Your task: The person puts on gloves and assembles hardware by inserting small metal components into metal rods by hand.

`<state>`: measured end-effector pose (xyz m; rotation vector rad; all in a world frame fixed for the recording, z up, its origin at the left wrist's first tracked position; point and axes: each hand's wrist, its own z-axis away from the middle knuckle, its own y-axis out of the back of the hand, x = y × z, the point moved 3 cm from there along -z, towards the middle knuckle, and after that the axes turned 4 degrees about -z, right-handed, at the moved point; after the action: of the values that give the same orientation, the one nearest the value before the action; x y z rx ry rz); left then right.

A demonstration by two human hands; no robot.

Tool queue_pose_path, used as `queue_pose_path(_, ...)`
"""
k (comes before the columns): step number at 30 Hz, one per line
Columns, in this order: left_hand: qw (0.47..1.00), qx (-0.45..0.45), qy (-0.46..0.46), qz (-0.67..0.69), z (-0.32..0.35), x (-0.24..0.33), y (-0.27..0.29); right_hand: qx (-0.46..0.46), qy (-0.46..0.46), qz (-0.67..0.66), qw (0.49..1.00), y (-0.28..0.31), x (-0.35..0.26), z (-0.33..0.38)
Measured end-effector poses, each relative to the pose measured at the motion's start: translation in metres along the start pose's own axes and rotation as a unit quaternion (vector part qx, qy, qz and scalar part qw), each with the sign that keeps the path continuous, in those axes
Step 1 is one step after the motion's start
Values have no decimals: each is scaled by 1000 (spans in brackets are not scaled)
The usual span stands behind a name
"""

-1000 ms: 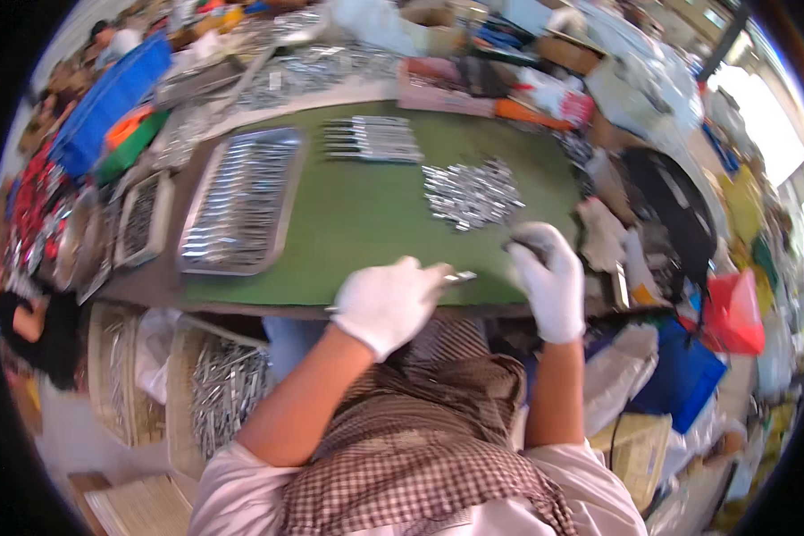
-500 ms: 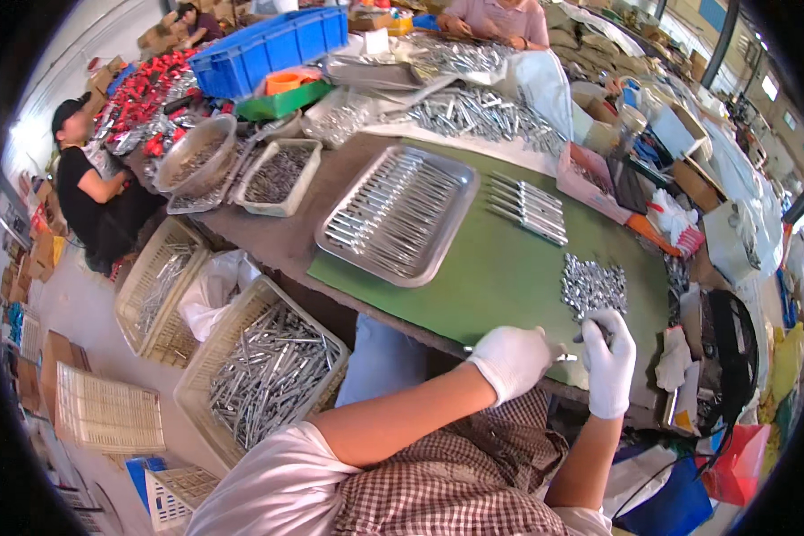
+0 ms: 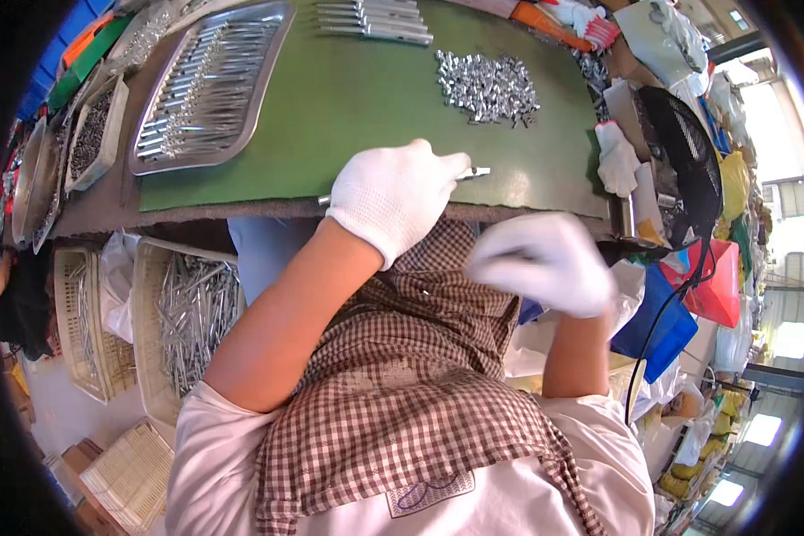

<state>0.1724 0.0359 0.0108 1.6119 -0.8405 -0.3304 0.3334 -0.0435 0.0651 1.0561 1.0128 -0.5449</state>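
Note:
My left hand (image 3: 391, 195), in a white knit glove, is closed around a slim metal rod (image 3: 481, 171) above the near edge of the green mat (image 3: 348, 116). The rod's bright tip sticks out past the fingers, and its other end shows by the wrist. My right hand (image 3: 545, 263), also gloved, hangs in front of the checked apron (image 3: 393, 357), right of the left hand. Motion smears its fingers, so any grip is unreadable. Beyond both hands lies a pile of small silvery metal pieces (image 3: 488, 87).
A metal tray (image 3: 184, 163) of slender metal rods stands at the left. Further back on the mat lies a row of metal rods (image 3: 375, 20). Below the table, a pale plastic basket (image 3: 147, 295) holds many metal rods. A white glove (image 3: 616, 159) lies at the right edge.
The view has tilted down and shifted right. My right hand has left the pile of small pieces and drawn back toward my body. My left hand still grips the rod.

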Motion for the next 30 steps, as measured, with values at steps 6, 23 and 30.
queue_pose_path(6,1000,11,-23,17,-2,12,7,-34,-44,311,949,-103,109,11)
queue_pose_path(23,996,-78,32,-29,-3,14,15,306,24,252,918,7,40,-1)
queue_pose_path(30,996,-72,26,-34,-3,18,17,242,72,258,933,34,56,-21)
